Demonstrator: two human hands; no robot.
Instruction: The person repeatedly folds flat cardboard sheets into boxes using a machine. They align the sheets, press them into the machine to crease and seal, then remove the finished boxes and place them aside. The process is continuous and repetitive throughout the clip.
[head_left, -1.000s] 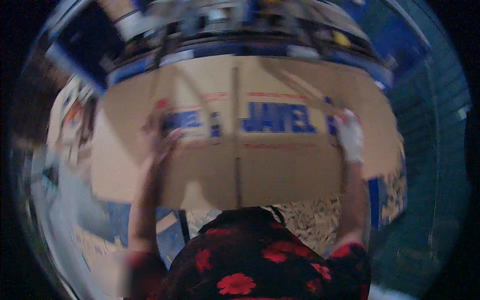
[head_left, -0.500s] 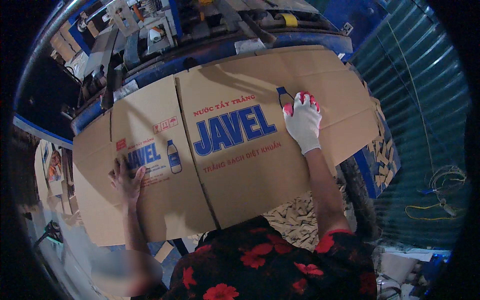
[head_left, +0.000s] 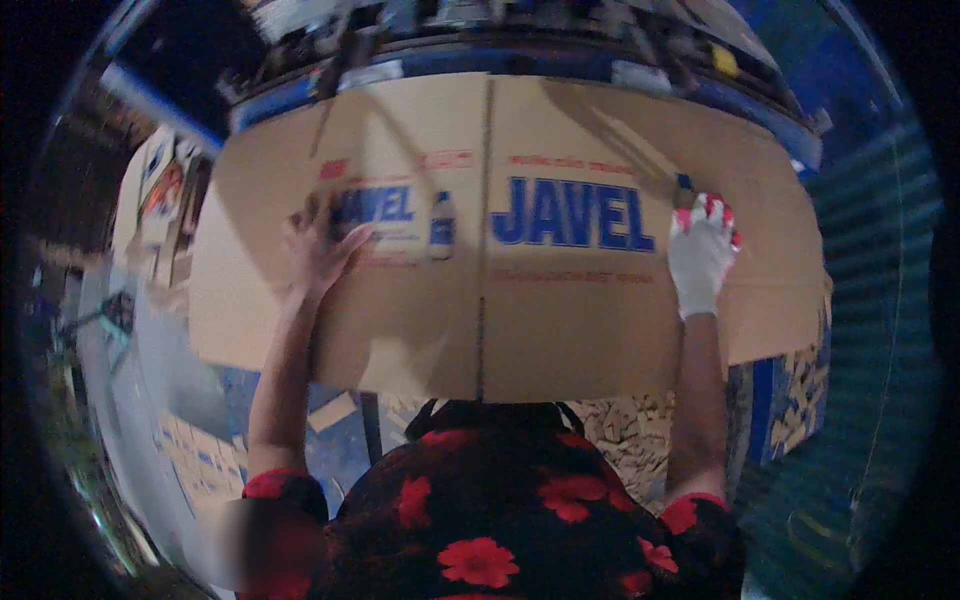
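Observation:
A wide flat sheet of brown box cardboard [head_left: 580, 340] lies in front of me, with blue and red print, a bottle drawing and a dark slit running down its middle. My left hand [head_left: 325, 250] is bare and rests on the left panel over the smaller print, its fingers spread. On the right panel, beside the large blue lettering, my right hand [head_left: 703, 255] lies palm down in a white glove with red fingertips. Its fingers are stretched out and partly cover a second bottle drawing. Neither hand grips the sheet.
Beyond the sheet's far edge runs a blue machine [head_left: 560, 75] with dark bars and rollers. Small cardboard scraps [head_left: 625, 430] are heaped below the near edge and at the right. A green corrugated wall [head_left: 880, 300] stands at the right. More printed cardboard [head_left: 160, 200] is at the left.
My view has turned, so the sheet and machine now appear level instead of tilted. Both hands stay on about the same spots of the cardboard.

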